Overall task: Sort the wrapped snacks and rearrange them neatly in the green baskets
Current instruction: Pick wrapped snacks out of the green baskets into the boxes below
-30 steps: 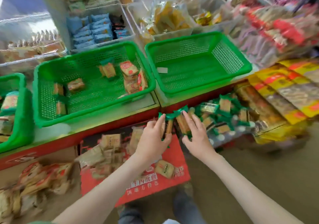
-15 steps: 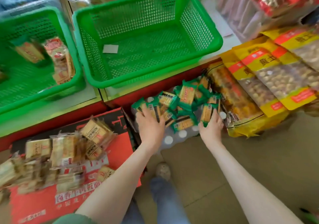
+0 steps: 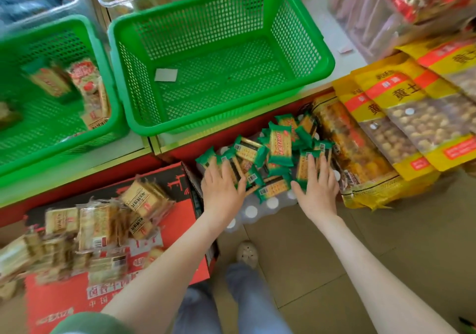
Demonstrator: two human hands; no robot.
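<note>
The left hand (image 3: 222, 188) and right hand (image 3: 319, 186) press flat, fingers straight and released, on the green-wrapped snacks (image 3: 280, 145) heaped just in front of a green basket (image 3: 327, 62).

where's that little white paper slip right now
In the head view, the white paper slip lies on the floor of the centre green basket, near its left wall, on the shelf above the pile of green-wrapped crackers.

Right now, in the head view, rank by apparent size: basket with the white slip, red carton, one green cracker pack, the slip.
1. Green basket and red carton: alike, carton partly covered.
2. Green cracker pack.
3. White slip.
</note>
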